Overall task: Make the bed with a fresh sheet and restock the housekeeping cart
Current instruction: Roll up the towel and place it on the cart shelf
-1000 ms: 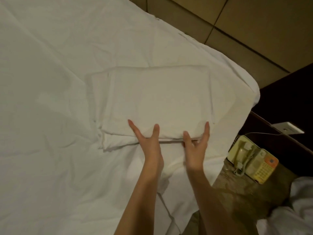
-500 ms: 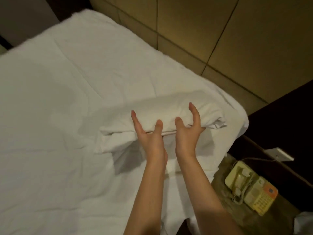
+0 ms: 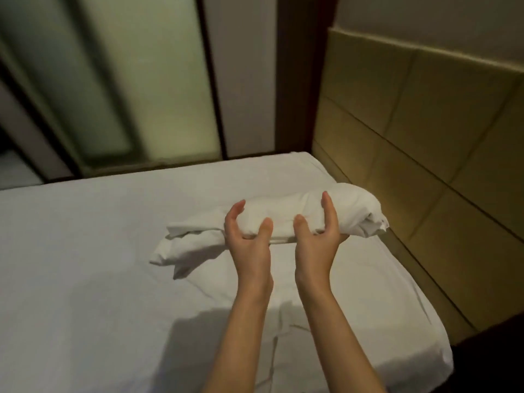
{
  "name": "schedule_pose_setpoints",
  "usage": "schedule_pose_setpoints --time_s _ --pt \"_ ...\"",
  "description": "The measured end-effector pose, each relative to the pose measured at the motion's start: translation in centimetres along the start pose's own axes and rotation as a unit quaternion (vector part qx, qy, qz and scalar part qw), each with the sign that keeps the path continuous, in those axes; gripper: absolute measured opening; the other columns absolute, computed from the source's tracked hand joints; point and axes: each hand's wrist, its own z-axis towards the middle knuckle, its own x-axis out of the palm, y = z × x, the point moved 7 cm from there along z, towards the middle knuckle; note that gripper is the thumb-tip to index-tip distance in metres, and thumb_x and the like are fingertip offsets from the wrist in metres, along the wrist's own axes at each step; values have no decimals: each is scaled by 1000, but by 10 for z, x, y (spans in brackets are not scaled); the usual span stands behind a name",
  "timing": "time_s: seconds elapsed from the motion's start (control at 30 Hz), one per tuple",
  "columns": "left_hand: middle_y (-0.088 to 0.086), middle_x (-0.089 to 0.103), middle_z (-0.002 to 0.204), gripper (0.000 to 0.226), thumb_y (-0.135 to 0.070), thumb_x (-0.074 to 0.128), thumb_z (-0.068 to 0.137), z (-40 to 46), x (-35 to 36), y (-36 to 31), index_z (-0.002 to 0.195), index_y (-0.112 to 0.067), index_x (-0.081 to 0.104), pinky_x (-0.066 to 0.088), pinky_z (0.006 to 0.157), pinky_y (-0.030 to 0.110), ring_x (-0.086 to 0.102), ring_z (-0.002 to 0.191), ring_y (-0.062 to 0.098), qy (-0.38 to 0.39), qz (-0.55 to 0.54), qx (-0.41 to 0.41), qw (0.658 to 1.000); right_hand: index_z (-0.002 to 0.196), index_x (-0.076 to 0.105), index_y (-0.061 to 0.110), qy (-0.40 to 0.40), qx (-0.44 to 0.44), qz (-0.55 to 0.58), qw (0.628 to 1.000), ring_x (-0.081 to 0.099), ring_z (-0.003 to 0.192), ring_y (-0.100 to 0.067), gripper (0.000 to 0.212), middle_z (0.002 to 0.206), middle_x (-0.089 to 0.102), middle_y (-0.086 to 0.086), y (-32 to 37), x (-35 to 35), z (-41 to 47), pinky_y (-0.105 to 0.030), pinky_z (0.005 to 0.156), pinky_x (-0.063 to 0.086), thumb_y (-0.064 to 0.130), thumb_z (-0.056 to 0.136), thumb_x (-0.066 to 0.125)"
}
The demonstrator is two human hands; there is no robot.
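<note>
A folded white sheet [image 3: 289, 211] is lifted off the bed, sagging at both ends. My left hand [image 3: 248, 236] cups it from below near its middle, palm up, fingers curled over its near side. My right hand [image 3: 317, 234] holds it the same way just to the right. The bed [image 3: 99, 265] beneath is covered with a white sheet, slightly wrinkled near my forearms. The left end of the folded sheet droops onto the mattress; the right end hangs above the bed's head corner.
A tan padded headboard wall [image 3: 425, 131] runs along the right of the bed. Beyond the bed's far edge stands a frosted glass panel [image 3: 158, 80] in a dark frame. A dark surface [image 3: 487, 358] shows at the lower right.
Both hands have lifted the folded sheet off the bed, higher than half a second ago. My view has tilted up; the bedside phone has left the frame.
</note>
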Motion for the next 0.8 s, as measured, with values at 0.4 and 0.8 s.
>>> schedule_pose_setpoints --time_s 0.4,0.8 --pt "-8 40 129 52 -3 68 85 -37 -277 -240 123 -33 49 54 92 39 47 119 19 -238 -6 154 959 133 48 35 270 8 32 962 46 121 -17 51 136 21 5 78 228 -262 -24 94 49 9 90 57" --pt "-3 39 129 50 -2 68 84 -57 -647 -427 122 -28 48 54 89 35 45 121 21 -346 66 216 911 136 46 33 363 81 55 927 48 111 -18 53 145 23 -1 56 460 -612 -26 86 52 11 90 61"
